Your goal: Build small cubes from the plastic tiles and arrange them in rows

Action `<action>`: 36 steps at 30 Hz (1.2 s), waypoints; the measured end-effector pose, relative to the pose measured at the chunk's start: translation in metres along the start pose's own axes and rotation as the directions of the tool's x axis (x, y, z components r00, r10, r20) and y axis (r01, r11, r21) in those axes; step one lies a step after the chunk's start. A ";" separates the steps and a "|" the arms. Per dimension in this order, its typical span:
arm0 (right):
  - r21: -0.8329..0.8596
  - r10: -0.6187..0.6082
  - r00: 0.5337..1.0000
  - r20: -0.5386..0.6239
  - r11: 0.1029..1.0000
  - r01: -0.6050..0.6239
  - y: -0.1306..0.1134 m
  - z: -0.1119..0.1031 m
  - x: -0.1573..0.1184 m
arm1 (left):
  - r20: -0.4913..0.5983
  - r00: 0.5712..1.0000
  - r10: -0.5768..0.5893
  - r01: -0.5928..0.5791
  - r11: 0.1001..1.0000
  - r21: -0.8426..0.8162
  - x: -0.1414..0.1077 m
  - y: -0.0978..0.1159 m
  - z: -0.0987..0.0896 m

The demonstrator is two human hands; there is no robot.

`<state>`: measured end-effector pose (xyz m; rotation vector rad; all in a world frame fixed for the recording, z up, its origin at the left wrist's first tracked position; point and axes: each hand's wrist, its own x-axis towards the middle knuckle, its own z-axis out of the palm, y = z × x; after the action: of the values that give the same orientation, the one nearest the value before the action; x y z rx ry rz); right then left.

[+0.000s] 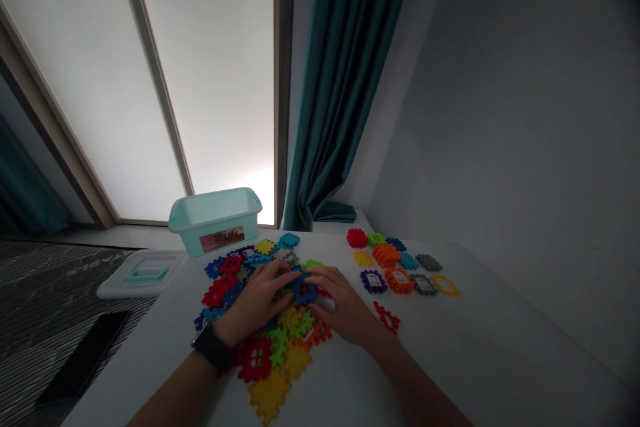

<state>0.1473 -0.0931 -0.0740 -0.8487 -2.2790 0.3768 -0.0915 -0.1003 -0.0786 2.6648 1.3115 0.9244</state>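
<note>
Left forearm [176,392] and right forearm [407,390] enter from the bottom edge, a black smartwatch [212,347] on the left wrist. Both hands meet at center over a loose heap of interlocking plastic waffle tiles [263,340] in red, blue, yellow, green and orange. Left hand [255,300]: fingers [277,272] extended, slightly spread, lying across the heap. Right hand [340,303]: fingers [317,273] curved downward, tips at the same spot. Between them, a dark blue tile [304,291] is touched by both hands; whether it is actually gripped, cannot tell. Heap runs from the hands toward 12 o'clock and back toward 6, ending in a large yellow tile [269,395]. At 2 to 3 o'clock, well apart from the heap, a second group of tiles [397,267] lies spread on the white table [480,353], some stacked, some with window cut-outs; a red tile strip [387,317] lies just beside the right hand. Container: pale aqua plastic storage bin [215,220] at 11 o'clock, upright, at the table's far edge, with a printed label [222,238] on its front; contents hidden by its wall from this angle. Its clear lid [143,273] lies flat at 10 o'clock, at the table's left edge. Black smartphone [83,357] at 8 o'clock on striped fabric.
</note>
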 end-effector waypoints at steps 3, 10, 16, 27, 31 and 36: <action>0.074 0.042 0.999 0.019 0.996 -0.043 -0.002 -0.006 0.001 | -0.015 1.000 0.004 -0.004 1.000 0.020 0.001 0.000 0.001; 0.119 0.097 0.995 -0.018 0.988 -0.094 -0.003 -0.003 0.000 | -0.031 0.999 -0.040 0.040 0.999 0.005 0.004 0.006 -0.005; 0.071 0.046 0.987 -0.154 0.997 -0.036 -0.001 0.014 -0.003 | -0.069 0.996 -0.050 0.046 0.997 -0.062 0.004 0.011 -0.010; -0.172 -0.112 0.991 -0.080 0.980 0.097 0.004 0.008 -0.003 | -0.032 0.998 -0.060 0.060 0.998 -0.005 0.002 0.002 -0.004; -0.230 -0.138 0.988 -0.063 0.966 0.120 0.006 0.005 -0.001 | -0.002 1.000 -0.026 0.026 1.000 0.010 0.001 0.000 -0.003; -0.210 -0.143 0.989 -0.042 0.969 0.132 0.009 0.005 -0.002 | 0.029 0.999 -0.013 0.011 0.999 0.041 0.000 -0.003 -0.001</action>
<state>0.1491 -0.0878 -0.0822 -0.7857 -2.3357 0.0524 -0.0939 -0.0991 -0.0787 2.6868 1.3534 0.8627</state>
